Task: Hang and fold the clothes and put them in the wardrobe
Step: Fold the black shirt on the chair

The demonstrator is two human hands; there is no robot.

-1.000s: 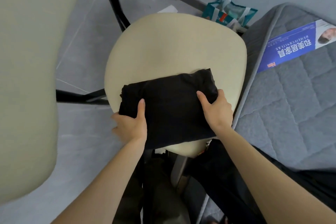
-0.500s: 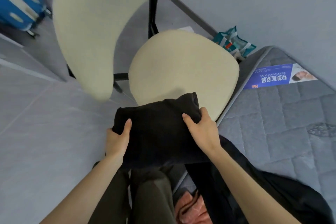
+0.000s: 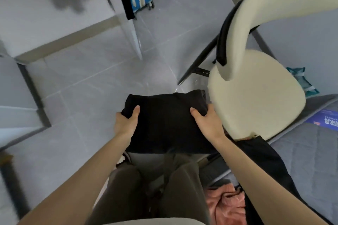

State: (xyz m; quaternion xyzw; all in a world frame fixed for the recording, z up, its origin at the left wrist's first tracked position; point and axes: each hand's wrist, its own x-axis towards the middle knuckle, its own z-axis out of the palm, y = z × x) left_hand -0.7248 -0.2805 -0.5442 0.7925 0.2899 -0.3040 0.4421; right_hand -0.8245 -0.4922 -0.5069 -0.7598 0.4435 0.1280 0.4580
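Two bare forearms are reaching forward from the bottom corners of the view, angling in toward the middle. The left hand (image 3: 126, 124) is gripping the left edge of a folded black fabric garment (image 3: 164, 124) — thumb lying on top, fingers tucked out of sight underneath. The right hand (image 3: 208, 124) is gripping the right edge the same way — thumb pressing on top. Both wrists are staying level, palms facing inward.
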